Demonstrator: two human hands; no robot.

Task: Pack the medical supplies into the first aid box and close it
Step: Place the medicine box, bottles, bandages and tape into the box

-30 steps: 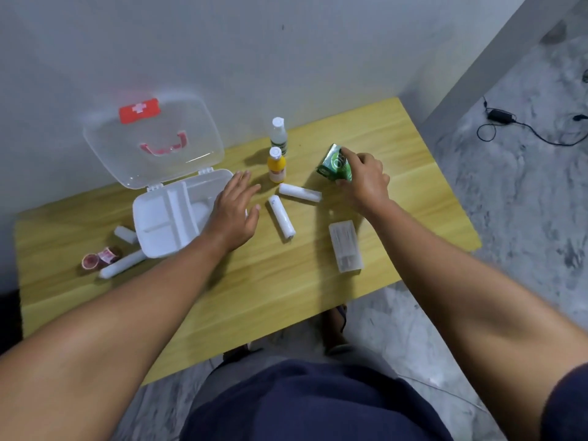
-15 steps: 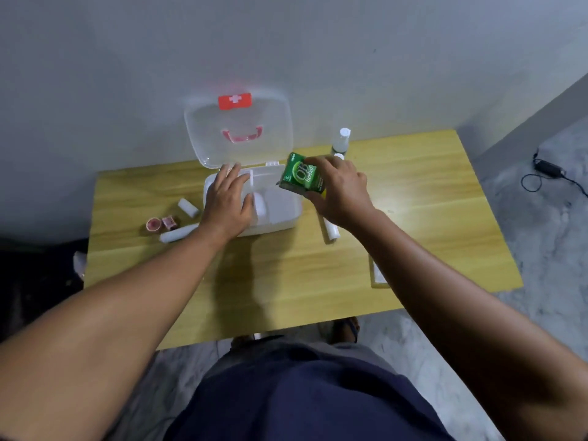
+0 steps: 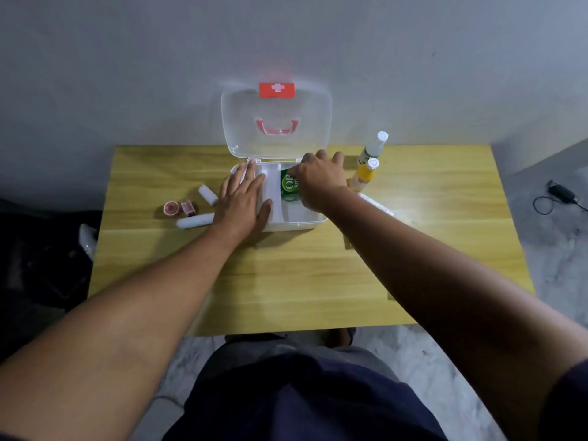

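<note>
The white first aid box (image 3: 305, 221) stands open at the table's back middle, its clear lid (image 3: 276, 117) leaning on the wall. My left hand (image 3: 243, 202) lies flat with spread fingers on the box's left part. My right hand (image 3: 319, 181) holds a green carton (image 3: 289, 187) down inside the box's right compartment. An orange bottle (image 3: 362, 176) and a clear spray bottle (image 3: 372, 148) stand just right of the box. Two white gauze rolls (image 3: 208, 195) (image 3: 194, 221) and two small red pots (image 3: 178, 208) lie left of it.
A white roll (image 3: 375, 203) shows partly behind my right forearm. The wooden table (image 3: 286, 275) is bare at the front. A black charger with cable (image 3: 561, 194) lies on the floor to the right. Dark objects sit at the left.
My right hand carried the green carton from the table's right side over and down into the box. My left hand stayed on the box. The camera view shifted to centre the box.
</note>
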